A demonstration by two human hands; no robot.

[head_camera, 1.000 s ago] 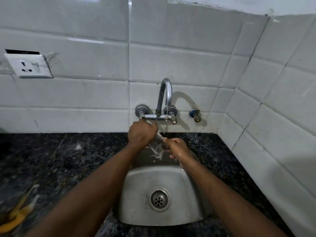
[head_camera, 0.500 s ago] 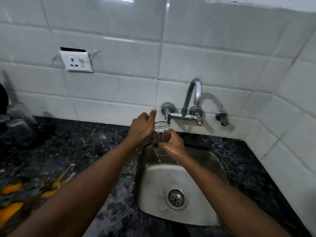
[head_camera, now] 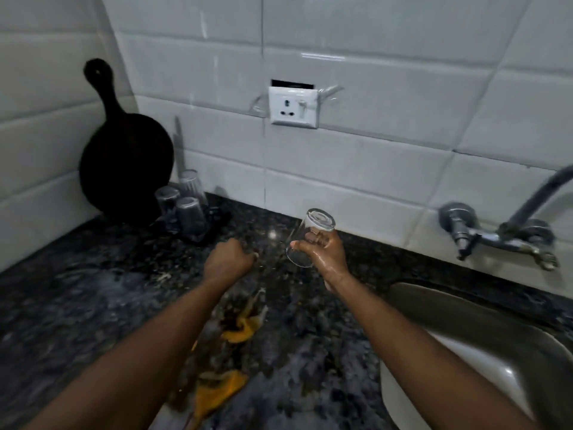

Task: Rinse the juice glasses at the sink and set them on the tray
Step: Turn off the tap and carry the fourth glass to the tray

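Observation:
My right hand [head_camera: 325, 252] grips a clear juice glass [head_camera: 310, 235], wet and held upside down with its base up, above the dark counter left of the sink [head_camera: 465, 321]. My left hand [head_camera: 228, 263] hovers beside it with fingers curled and nothing in it. At the back left, three glasses [head_camera: 183, 206] stand upside down on a small dark tray [head_camera: 214, 225]. The tap [head_camera: 496, 234] is on the wall at the right, with no water seen running.
A black round board [head_camera: 124, 156] leans in the wall corner behind the tray. Yellow peel [head_camera: 217, 383] lies on the speckled counter [head_camera: 77, 305] under my left forearm. A wall socket [head_camera: 293, 107] sits above the counter.
My right hand has carried the glass left, away from the tap and sink, over the counter. My left hand has let go of the tap area and moved left too. The view has swung left.

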